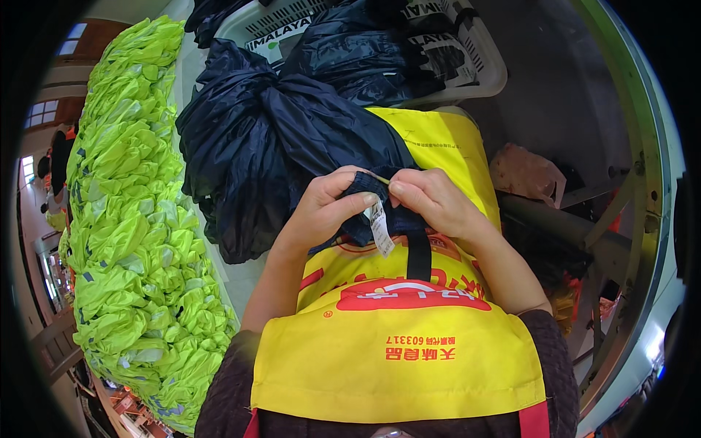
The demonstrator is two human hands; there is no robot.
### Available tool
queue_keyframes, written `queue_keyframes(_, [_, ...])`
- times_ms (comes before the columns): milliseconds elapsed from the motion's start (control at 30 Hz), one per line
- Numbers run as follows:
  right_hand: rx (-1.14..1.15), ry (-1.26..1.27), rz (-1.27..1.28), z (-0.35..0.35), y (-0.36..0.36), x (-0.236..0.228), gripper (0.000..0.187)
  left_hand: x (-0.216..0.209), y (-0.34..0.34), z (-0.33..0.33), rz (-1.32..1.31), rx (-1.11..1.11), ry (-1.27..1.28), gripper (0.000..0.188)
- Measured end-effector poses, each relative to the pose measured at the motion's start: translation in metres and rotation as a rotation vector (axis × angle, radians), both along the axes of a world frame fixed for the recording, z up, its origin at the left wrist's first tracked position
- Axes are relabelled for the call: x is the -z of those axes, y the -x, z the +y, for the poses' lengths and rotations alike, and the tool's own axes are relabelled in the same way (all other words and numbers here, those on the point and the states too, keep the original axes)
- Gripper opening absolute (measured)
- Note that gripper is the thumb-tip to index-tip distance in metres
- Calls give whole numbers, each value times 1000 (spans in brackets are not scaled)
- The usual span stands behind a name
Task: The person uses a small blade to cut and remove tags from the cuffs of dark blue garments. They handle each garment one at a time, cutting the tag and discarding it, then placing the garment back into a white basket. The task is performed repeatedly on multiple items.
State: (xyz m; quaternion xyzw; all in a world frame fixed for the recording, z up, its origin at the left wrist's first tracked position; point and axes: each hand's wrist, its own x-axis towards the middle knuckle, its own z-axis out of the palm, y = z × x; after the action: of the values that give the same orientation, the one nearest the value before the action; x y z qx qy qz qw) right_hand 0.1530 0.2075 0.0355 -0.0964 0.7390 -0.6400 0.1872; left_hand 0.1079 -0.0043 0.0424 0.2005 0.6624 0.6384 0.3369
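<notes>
A dark navy garment (pixel 292 120) of thin, shiny cloth lies bunched in front of me, its near end reaching over my lap. My left hand (pixel 325 208) pinches a ribbed edge of it between thumb and fingers. Close by on the right, my right hand (pixel 431 201) pinches the same edge. Between the fingertips shows a thin yellowish strip (pixel 381 178); what it is I cannot make out. A white label (pixel 380 232) with small print hangs from the garment below my left thumb. The fingers partly hide the edge.
A long heap of bright yellow-green garments (pixel 139 219) fills the left side. At the back stands a white plastic basket (pixel 491 69) with dark clothing in it. I wear a yellow apron (pixel 394 372). Right of it lie a pale plastic bag (pixel 522 175) and a metal frame (pixel 621 204).
</notes>
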Motion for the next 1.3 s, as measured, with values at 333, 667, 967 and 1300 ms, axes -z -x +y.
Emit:
queue_keyframes(333, [405, 560, -544, -4, -11, 3, 39, 4, -3, -3, -54, -31, -5, 12])
queue_keyframes(667, [91, -140, 178, 0, -14, -5, 32, 2, -5, -4, -8, -22, -8, 14])
queue_keyframes(967, [36, -159, 219, -6, -9, 2, 38, 3, -4, -4, 113, 53, 20, 13])
queue_keyframes(1300, [66, -7, 73, -5, -14, 7, 37, 6, -4, -2, 155, 67, 16, 12])
